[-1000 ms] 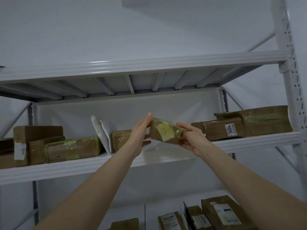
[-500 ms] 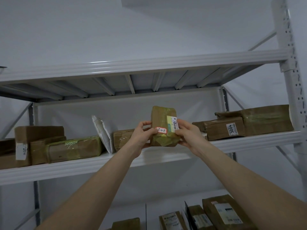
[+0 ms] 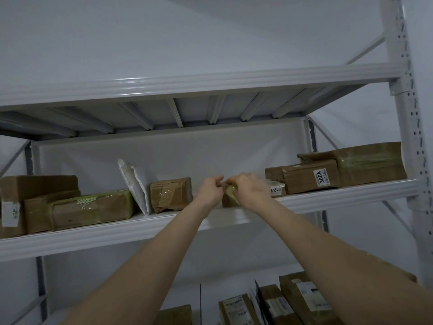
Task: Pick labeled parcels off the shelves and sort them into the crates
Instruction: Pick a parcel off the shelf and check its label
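Brown parcel (image 3: 229, 199) (half hidden) on shelf (image 3: 328, 198)

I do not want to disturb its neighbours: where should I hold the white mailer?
Probably pinch the white mailer by its upper edge, coming from the front: it stands tilted between a green-taped parcel and a brown box, and only its top rises above them.

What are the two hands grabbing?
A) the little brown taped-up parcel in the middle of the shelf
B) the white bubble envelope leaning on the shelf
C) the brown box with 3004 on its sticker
A: the left hand and the right hand both curl their fingers round the small brown tape-wrapped parcel on the white metal shelf.
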